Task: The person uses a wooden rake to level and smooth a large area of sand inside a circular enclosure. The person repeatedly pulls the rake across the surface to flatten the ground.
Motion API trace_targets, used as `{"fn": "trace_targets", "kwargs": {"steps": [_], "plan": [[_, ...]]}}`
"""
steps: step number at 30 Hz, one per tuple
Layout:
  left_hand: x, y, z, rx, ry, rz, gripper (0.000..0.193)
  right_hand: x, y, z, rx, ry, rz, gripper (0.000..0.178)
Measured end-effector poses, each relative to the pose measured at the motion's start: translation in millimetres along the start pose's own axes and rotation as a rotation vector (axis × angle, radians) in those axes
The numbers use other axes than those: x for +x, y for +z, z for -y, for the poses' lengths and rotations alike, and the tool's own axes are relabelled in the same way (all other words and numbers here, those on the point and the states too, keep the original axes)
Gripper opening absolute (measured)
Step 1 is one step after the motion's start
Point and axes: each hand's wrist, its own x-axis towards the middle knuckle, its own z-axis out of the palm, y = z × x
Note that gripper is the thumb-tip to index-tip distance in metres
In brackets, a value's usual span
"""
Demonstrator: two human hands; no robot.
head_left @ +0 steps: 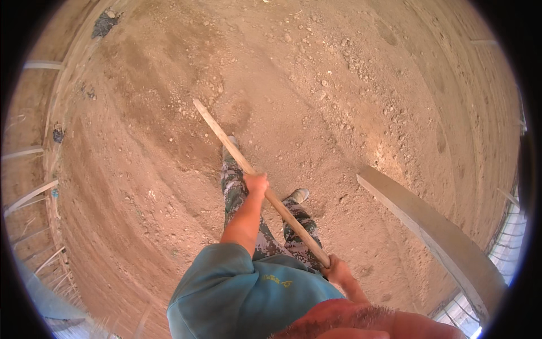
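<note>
A long pale wooden pole (293,225) slants across the front of my body, from upper left to lower right. My left hand (257,184) is closed around its middle, arm stretched forward. Near my waist, my right hand (337,270) grips the pole close to its lower end. The far end of the pole reaches over the bare soil (271,85) past my forward shoe (231,141); no tool head shows there, and I cannot tell whether that end touches the ground. My other shoe (299,195) stands to the right of the pole.
A thick grey post (429,226) rises close on my right. Small clods (350,56) are scattered over the brown soil. Dark lumps (105,24) lie at the far left, beside a border with pale bars (31,198). Mesh (505,243) shows at the right rim.
</note>
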Motion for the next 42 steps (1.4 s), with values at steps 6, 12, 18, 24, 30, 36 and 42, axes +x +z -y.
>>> {"fn": "trace_targets", "kwargs": {"steps": [6, 12, 18, 24, 30, 36, 42], "plan": [[-203.1, 81.2, 139.6, 0.077, -0.342, 0.184, 0.075, -88.4, 5.8, -225.0, -0.203, 0.333, -0.022, 0.040], [-185.9, 93.8, 114.4, 0.026, -0.344, 0.049, 0.063, -65.8, -19.7, -197.5, -0.281, 0.376, 0.000, 0.040], [27.2, 70.1, -120.8, -0.014, -0.018, -0.067, 0.019, 107.4, -83.9, 28.5, -0.141, 0.037, -0.131, 0.036], [180.8, 72.8, -440.7, -0.215, 0.096, 0.063, 0.031, 246.6, -228.0, 363.3, -0.007, -0.394, -0.238, 0.040], [242.7, 103.9, -633.4, -0.276, 0.177, 0.181, 0.017, 325.6, -369.3, 665.5, -0.008, -0.425, -0.170, 0.033], [272.5, 117.5, -646.3, -0.135, 0.150, 0.254, 0.015, 360.6, -377.5, 691.4, 0.080, -0.385, -0.074, 0.040], [273.5, 109.0, -544.5, -0.024, 0.048, 0.208, 0.022, 272.4, -286.3, 529.4, 0.168, -0.280, -0.157, 0.039]]}}
